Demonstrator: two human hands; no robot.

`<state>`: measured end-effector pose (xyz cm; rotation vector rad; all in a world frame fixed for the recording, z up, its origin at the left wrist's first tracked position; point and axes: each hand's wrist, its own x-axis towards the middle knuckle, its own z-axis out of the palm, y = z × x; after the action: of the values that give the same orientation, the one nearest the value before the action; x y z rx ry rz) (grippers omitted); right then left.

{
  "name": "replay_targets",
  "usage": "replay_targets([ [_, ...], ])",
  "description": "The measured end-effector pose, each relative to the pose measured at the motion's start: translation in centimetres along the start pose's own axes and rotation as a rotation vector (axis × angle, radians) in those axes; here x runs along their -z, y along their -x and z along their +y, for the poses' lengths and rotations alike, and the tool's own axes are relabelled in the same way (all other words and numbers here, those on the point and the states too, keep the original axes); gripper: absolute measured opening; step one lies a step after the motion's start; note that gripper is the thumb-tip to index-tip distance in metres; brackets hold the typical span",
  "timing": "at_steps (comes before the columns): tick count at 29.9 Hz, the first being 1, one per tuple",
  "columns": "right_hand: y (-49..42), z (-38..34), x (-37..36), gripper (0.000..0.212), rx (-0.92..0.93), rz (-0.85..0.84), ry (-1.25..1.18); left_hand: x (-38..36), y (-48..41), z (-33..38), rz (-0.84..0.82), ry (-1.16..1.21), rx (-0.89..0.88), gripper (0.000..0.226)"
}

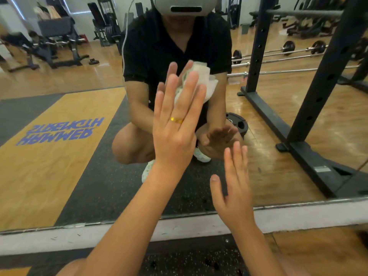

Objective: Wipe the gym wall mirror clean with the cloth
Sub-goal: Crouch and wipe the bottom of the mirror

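Your left hand (175,126) presses the crumpled white cloth (210,84) against the large gym wall mirror (59,120), with the fingers straight, not curled round it. Your right hand (236,188) is released, fingers straight, near the lower glass; whether it touches cannot be told. Wiping is under way at the lower middle. No smears show, so the share finished cannot be judged.
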<state>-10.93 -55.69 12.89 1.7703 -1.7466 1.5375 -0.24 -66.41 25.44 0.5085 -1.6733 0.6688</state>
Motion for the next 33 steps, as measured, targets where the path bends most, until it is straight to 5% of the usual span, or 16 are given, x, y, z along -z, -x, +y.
replay_targets([
  [9, -2.7, 0.0, -2.0, 0.062, 0.137, 0.141, 0.071, 2.0, 3.9, -3.1, -0.143, 0.069, -0.144, 0.06],
  [17, -5.5, 2.9, -5.4, 0.067, 0.236, 0.333, 0.214, 2.1, 3.4, -3.2, -0.028, 0.109, 0.074, 0.039],
  [23, -5.7, 3.4, -5.9, 0.064, 0.273, 0.417, 0.228, 1.3, 0.1, -1.6, -0.109, 0.175, -0.134, 0.037],
  [28, -5.7, 3.5, -6.1, 0.064, 0.268, 0.429, 0.22, 5.9, 4.2, -6.4, -0.039, 0.029, 0.098, 0.039],
  [33, -5.8, 3.5, -6.2, 0.063, 0.262, 0.428, 0.211, 4.5, 2.3, -6.7, -0.011, 0.073, 0.035, 0.032],
])
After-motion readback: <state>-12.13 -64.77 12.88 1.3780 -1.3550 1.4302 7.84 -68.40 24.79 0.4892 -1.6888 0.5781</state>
